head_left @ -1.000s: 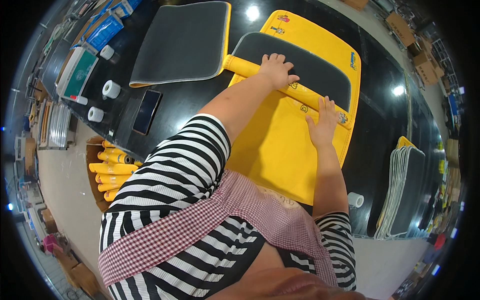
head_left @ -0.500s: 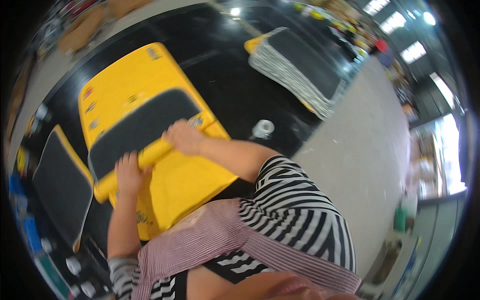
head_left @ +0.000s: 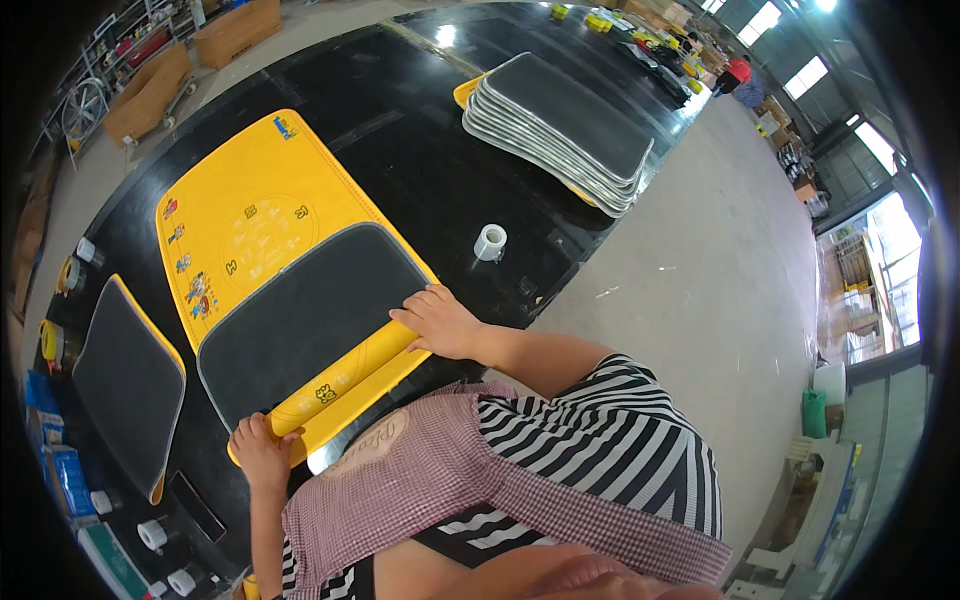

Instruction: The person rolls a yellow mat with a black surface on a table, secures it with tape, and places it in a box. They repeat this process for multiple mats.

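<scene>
A yellow printed mat (head_left: pixel 225 205) with small cartoon figures lies on the dark table in front of me. Its near part is turned back so that a dark grey underside (head_left: pixel 310 300) faces up. Across the near end runs a yellow rolled edge (head_left: pixel 350 372). At the roll's left end, my left hand (head_left: pixel 262 452) grips it with curled fingers. My right hand (head_left: pixel 440 320) closes over its right end, fingers bent on top. The thumb of the right hand is hidden.
On the black table (head_left: pixel 370 90) stands a stack of dark-faced mats (head_left: pixel 560 125) at far right. A white tape roll (head_left: pixel 490 242) sits nearer. A dark mat (head_left: pixel 130 385), a phone (head_left: pixel 198 507) and more tape rolls lie left. The table's right edge borders a grey floor (head_left: pixel 660 320).
Both hands have brought the yellow roll toward me, the right hand also shifting right. More of the dark underside shows, and less yellow lies on the near side. The view has shifted too.
</scene>
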A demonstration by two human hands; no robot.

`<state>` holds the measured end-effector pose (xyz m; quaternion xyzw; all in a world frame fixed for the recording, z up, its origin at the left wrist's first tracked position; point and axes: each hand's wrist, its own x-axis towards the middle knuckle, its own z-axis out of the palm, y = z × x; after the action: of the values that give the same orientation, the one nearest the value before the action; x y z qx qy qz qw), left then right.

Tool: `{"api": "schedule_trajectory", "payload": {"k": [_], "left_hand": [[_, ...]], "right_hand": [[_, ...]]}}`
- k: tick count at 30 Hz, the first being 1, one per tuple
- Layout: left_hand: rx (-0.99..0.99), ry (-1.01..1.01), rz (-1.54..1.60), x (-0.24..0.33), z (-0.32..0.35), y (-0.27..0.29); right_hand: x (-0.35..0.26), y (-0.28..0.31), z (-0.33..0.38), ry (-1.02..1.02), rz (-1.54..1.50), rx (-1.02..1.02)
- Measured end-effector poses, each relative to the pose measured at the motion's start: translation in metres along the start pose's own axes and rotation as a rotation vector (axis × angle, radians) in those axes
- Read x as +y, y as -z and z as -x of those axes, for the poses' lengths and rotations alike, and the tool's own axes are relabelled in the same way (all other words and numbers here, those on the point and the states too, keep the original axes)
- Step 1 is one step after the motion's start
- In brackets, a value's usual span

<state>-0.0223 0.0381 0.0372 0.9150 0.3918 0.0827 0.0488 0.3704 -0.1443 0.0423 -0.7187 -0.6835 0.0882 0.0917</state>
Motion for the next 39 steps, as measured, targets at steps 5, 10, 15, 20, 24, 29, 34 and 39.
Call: {"api": "schedule_trajectory", "payload": {"k": [5,10,15,20,24,29,34,39], "left_hand": [[0.179,0.102,0.004,0.019,0.034,-0.028],[-0.036,0.084,0.028,0.042,0.01,0.003],[-0.059,0.006,-0.085,0.059,-0.058,-0.025],[-0.249,0.24,0.009,0.038,-0.156,-0.018],[-0.262,0.19,0.014,0.022,-0.181,-0.023],[-0.119,0.133,0.028,0.018,-0.153,-0.033],[0.047,0.119,0.088,0.029,-0.082,-0.037],[0.144,0.478,-0.046,-0.029,-0.024,-0.017]], "right_hand": [[-0.003,-0.025,0.015,0.019,-0.011,0.159],[0.013,-0.03,-0.014,0.02,0.096,0.103],[0.04,-0.011,-0.114,0.096,0.12,0.224],[-0.013,-0.033,-0.122,-0.045,0.026,0.168],[-0.026,-0.047,-0.11,0.115,-0.001,0.463],[0.001,-0.019,-0.127,0.178,-0.12,0.154],[0.096,-0.048,-0.063,0.052,0.14,0.29],[0.081,-0.061,-0.028,-0.222,-0.462,0.356]]}}
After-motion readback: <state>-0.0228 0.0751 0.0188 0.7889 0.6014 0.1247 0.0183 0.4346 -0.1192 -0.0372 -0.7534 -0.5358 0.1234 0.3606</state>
